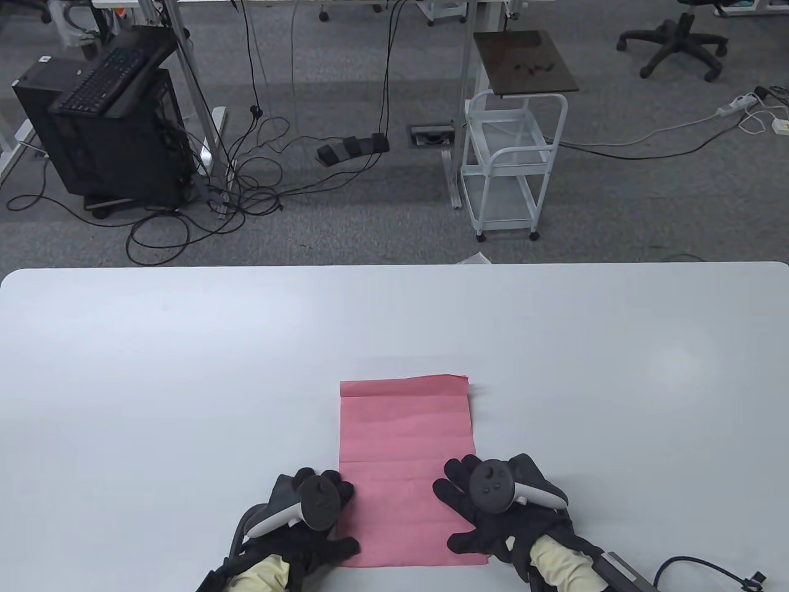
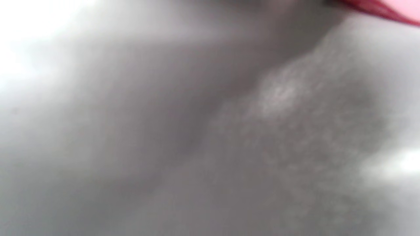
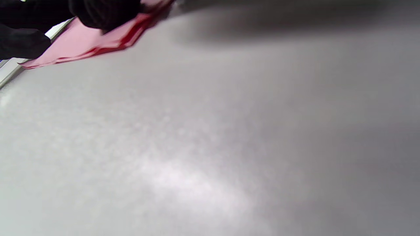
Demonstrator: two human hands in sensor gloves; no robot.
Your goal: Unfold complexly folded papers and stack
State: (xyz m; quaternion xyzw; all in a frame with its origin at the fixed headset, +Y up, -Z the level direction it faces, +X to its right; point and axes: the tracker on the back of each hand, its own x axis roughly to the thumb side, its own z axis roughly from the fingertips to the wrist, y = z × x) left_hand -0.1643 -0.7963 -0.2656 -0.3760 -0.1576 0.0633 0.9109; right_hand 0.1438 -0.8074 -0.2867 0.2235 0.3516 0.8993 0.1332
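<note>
A pink paper [image 1: 404,456] lies flat on the white table [image 1: 185,370] near its front edge, with crease lines across it and a narrow strip folded over at its far end. My left hand [image 1: 320,512] rests at the paper's near left edge, fingers spread. My right hand [image 1: 481,499] lies flat on the paper's near right part, fingers spread. In the right wrist view the paper [image 3: 85,42] shows at the top left as several stacked pink layers under my gloved fingers [image 3: 101,13]. The left wrist view is blurred, with only a pink corner [image 2: 400,8].
A black cable [image 1: 703,570] lies at the table's near right corner. Beyond the table's far edge are a white cart [image 1: 511,172], a computer tower [image 1: 105,135] and floor cables.
</note>
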